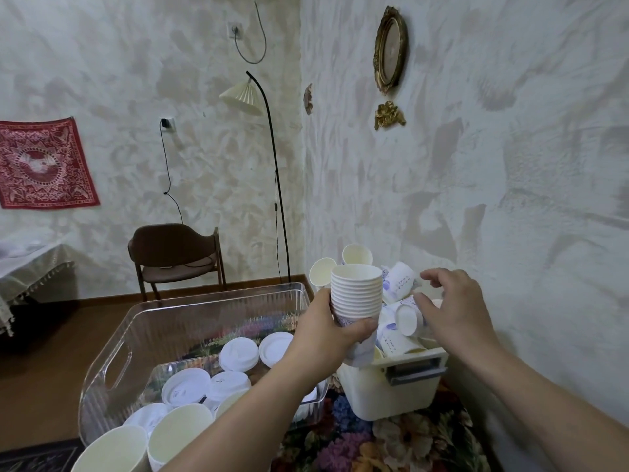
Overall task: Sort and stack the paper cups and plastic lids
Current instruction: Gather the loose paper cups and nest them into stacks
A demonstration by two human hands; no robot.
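Left hand (pixel 335 330) squeezes the cup stack (pixel 356 294); right hand (pixel 452 311) spreads over loose cups (pixel 405 318). Paper squashes easily, so hold sides softly.

Ahead of you a brown chair (pixel 177 257) stands against the mottled wall, a black floor lamp (pixel 269 131) with a pleated cream shade arching beside it. A red patterned cloth (pixel 44 163) hangs on your far left. On the right wall you see an oval gilt frame (pixel 390 49) above a gold ornament (pixel 389 114).
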